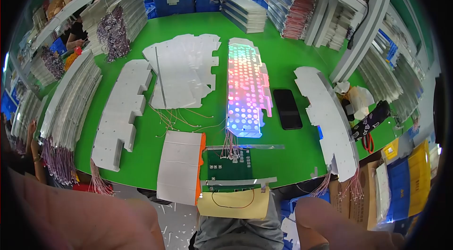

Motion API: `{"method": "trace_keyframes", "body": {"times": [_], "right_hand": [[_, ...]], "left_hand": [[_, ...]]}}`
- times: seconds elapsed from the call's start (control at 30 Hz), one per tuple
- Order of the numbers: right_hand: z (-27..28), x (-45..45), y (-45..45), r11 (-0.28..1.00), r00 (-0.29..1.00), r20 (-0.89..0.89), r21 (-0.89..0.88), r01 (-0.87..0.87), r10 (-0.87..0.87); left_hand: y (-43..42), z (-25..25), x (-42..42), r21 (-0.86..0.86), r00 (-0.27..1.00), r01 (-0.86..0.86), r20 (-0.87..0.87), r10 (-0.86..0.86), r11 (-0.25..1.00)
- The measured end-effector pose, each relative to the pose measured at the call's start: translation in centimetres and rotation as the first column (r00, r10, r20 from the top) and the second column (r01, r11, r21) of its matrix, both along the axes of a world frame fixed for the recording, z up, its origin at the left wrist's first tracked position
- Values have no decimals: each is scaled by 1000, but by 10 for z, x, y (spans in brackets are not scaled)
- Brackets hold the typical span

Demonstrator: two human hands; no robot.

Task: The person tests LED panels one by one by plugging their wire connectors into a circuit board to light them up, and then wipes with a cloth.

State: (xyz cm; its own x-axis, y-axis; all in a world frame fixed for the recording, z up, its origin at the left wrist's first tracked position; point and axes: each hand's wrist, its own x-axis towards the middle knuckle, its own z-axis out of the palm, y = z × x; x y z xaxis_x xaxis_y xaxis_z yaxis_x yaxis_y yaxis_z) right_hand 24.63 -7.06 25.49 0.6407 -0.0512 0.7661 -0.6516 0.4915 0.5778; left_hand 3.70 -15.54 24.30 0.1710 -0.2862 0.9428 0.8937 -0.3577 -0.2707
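Observation:
My bare left arm (89, 217) and right arm (335, 221) cross the bottom corners, bent and close to the camera; neither hand shows. Between them, at the front edge, a green circuit board (230, 169) lies under two clear strips, with a yellow sheet (233, 204) below it. A lit panel (245, 89) glows green, pink and blue behind the board, its thin wires running down to it. To the board's left lies a white, orange-edged pad (179, 165).
White notched panels lie left (123, 113) and right (328, 118). Thin white sheets (184, 70) lie behind the pad. A black phone (287, 109) rests right of the lit panel. Panel stacks (71, 103) line the left; red-handled scissors (367, 142) lie right.

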Motion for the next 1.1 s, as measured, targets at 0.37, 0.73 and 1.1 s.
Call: {"method": "trace_keyframes", "body": {"times": [0.37,0.73,1.1], "right_hand": [[3,33,-7,999,998,59,50,-15,12],[6,35,-3,848,685,539,-110,-519,490],[50,60,18,946,508,803,-308,-96,313]], "left_hand": [[-11,3,2,83,997,-67,35,64,994],[-21,18,-6,211,996,-89,-6,92,974],[-15,22,-4,133,998,-49,-41,54,990]]}}
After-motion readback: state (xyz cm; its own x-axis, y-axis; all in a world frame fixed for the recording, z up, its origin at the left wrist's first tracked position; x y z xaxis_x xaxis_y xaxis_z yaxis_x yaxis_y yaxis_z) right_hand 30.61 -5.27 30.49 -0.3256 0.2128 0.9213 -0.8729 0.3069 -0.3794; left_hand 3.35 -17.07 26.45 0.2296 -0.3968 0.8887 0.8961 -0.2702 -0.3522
